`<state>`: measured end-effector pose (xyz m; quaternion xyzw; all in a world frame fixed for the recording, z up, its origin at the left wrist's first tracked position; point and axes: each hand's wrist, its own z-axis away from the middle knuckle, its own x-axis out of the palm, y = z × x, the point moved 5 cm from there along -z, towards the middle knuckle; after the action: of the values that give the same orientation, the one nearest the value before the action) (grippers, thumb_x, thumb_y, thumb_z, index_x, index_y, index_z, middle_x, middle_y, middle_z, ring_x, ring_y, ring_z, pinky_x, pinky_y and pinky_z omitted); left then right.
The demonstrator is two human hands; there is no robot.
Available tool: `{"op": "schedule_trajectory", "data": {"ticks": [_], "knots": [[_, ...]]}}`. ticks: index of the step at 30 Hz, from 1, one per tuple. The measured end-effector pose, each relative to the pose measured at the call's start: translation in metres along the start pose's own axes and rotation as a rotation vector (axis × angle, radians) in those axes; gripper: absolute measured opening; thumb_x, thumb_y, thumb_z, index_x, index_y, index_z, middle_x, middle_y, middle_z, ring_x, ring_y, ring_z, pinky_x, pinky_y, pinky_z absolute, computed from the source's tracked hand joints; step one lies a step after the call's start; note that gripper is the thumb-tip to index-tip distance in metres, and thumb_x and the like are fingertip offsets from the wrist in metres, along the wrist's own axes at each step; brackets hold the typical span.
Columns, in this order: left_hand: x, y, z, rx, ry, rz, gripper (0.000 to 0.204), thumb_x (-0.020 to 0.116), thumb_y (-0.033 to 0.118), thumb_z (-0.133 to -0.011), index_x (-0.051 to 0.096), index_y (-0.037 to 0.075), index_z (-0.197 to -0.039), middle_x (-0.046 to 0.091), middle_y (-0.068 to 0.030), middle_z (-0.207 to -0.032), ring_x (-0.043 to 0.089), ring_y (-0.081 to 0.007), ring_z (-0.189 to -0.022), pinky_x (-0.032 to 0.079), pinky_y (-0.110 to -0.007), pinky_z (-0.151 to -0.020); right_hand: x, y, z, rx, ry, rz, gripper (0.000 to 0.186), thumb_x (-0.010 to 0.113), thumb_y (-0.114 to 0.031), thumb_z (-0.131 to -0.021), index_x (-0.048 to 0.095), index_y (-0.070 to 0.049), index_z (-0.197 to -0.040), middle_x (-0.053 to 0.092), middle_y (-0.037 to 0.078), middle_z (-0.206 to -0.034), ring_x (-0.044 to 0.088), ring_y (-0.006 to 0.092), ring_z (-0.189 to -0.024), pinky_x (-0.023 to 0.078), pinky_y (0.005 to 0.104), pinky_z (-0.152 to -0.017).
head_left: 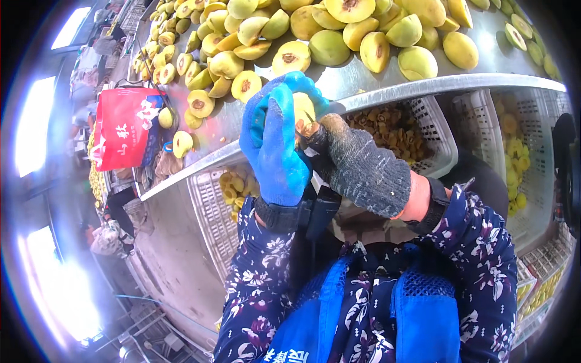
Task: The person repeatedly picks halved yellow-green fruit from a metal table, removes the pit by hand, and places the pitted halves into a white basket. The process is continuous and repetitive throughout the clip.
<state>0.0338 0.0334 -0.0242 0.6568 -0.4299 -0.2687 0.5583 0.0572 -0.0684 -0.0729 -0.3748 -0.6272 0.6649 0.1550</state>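
Note:
My left hand (pixel 275 148), in a blue rubber-coated glove, is wrapped round a yellow peach half (pixel 304 110) just off the front edge of the metal table. Against the lower part of that fruit, where brown flesh or pit shows, presses my right hand (pixel 366 166) in a dark grey knitted glove. Its fingers are closed round something dark, mostly hidden by glove and fruit. Beyond both hands lie many cut peach halves (pixel 292 58), several with the brown pit or hollow facing up.
The metal table's raised rim (pixel 448 83) curves in front of me. Below it, a white crate (pixel 445 136) holds brown pits; others, a left crate (pixel 209 209) and a right crate (pixel 489 124), hold yellow fruit. A red bag (pixel 124 128) stands at the left. People work farther off.

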Motion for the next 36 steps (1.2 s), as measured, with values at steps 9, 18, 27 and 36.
{"op": "schedule_trajectory", "data": {"ticks": [9, 18, 27, 36], "knots": [[0.003, -0.01, -0.001, -0.063, -0.015, 0.103, 0.026, 0.057, 0.019, -0.1, 0.061, -0.004, -0.111, 0.067, -0.012, -0.098, 0.065, -0.0189, -0.085, 0.055, -0.032, -0.074, -0.005, 0.002, 0.002, 0.032, 0.004, -0.034, 0.027, 0.056, -0.015, -0.093, 0.049, 0.001, -0.112, 0.063, 0.028, -0.094, 0.062, 0.0464, -0.093, 0.05, 0.0508, -0.074], [0.002, -0.009, -0.006, 0.051, -0.03, -0.16, 0.039, 0.044, 0.033, -0.104, 0.058, -0.003, -0.111, 0.065, -0.013, -0.099, 0.065, -0.0238, -0.087, 0.055, -0.037, -0.081, -0.001, 0.007, -0.002, 0.102, 0.033, -0.053, 0.023, 0.056, -0.018, -0.094, 0.048, 0.0, -0.107, 0.064, 0.028, -0.091, 0.062, 0.0468, -0.091, 0.05, 0.0511, -0.073], [0.007, -0.014, -0.006, -0.163, 0.012, 0.272, 0.038, 0.047, 0.031, -0.103, 0.057, -0.004, -0.115, 0.065, -0.0144, -0.1, 0.065, -0.0238, -0.088, 0.055, -0.038, -0.082, -0.016, -0.007, 0.002, 0.13, 0.15, -0.134, 0.027, 0.061, -0.024, -0.095, 0.05, -0.006, -0.11, 0.065, 0.025, -0.084, 0.065, 0.0452, -0.089, 0.052, 0.0467, -0.069], [0.008, -0.007, -0.002, 0.016, -0.033, 0.013, 0.029, 0.051, 0.022, -0.102, 0.061, -0.004, -0.111, 0.067, -0.0127, -0.096, 0.065, -0.0196, -0.083, 0.055, -0.034, -0.078, -0.011, -0.004, 0.006, -0.091, 0.116, 0.001, 0.028, 0.057, -0.007, -0.089, 0.047, 0.003, -0.114, 0.064, 0.029, -0.091, 0.063, 0.0459, -0.091, 0.051, 0.0504, -0.071]]}}
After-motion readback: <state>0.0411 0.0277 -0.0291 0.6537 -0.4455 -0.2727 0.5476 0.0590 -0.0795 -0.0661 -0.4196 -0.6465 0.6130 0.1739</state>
